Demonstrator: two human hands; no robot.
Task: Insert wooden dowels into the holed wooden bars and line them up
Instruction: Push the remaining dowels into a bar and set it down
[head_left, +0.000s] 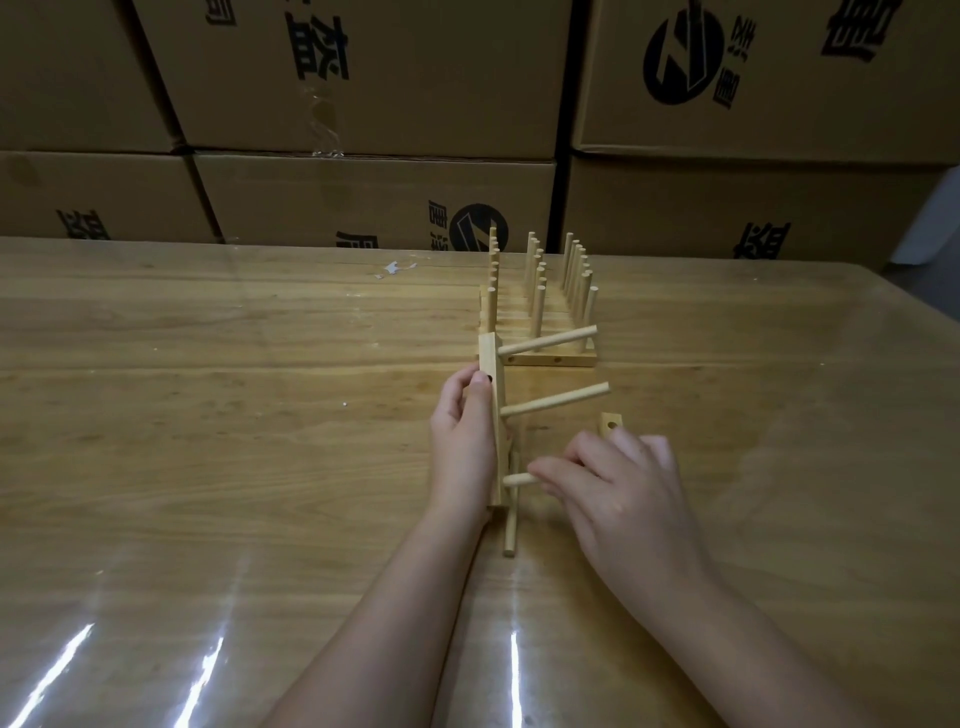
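My left hand (462, 441) grips a holed wooden bar (492, 374) turned on its side at the table's middle. Two dowels stick out of the bar to the right, the far one (548, 340) and the middle one (556, 400). My right hand (618, 493) pinches a third dowel (517, 479) whose tip sits at the bar's near hole. A loose dowel (511, 525) lies on the table under the bar. Another holed bar (610, 423) pokes out behind my right hand. Finished bars with upright dowels (537, 312) stand lined up beyond.
The wooden table (260, 415) has a glossy clear cover with glare streaks near its front. Stacked cardboard boxes (363, 104) wall off the far edge. A small paper scrap (395, 269) lies near the back.
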